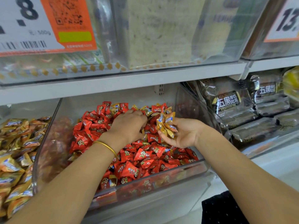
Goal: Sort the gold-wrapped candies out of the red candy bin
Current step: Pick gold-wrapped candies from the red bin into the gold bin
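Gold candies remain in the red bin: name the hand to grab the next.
Left. The left hand lies on the pile beside loose gold candies; the right hand holds a gold bunch.

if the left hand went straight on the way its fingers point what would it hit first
Probably the gold-wrapped candies lying among the red candies at the back of the clear bin, just past the fingers of the left hand; depth is hard to judge.
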Demonstrator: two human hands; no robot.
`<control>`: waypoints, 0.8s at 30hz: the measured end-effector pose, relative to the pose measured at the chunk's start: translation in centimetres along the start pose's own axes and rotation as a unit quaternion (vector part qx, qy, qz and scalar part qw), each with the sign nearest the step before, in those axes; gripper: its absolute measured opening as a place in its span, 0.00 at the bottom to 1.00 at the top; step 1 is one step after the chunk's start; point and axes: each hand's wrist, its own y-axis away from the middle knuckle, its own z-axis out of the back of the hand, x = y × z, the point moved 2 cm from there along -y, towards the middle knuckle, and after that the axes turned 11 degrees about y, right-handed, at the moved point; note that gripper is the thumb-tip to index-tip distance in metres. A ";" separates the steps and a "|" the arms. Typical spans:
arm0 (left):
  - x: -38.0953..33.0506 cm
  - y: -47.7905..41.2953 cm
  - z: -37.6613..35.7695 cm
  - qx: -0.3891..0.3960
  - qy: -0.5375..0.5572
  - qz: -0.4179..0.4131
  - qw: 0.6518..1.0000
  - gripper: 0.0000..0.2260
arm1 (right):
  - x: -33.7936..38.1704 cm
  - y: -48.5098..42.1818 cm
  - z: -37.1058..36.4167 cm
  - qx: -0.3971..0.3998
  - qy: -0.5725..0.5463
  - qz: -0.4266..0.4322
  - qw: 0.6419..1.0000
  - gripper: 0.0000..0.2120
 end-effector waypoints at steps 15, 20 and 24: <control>0.5 0.1 0.4 0.127 -0.003 0.027 0.992 0.20 | 0.4 1.0 -0.2 0.036 -0.040 -0.011 0.998 0.12; 0.6 0.2 -0.2 0.118 -0.023 0.017 0.993 0.20 | 0.2 1.0 -0.4 0.044 0.002 -0.011 0.999 0.20; 0.5 0.0 -0.7 0.086 -0.022 0.005 0.996 0.17 | 0.1 0.7 -0.3 0.026 0.024 -0.035 0.999 0.17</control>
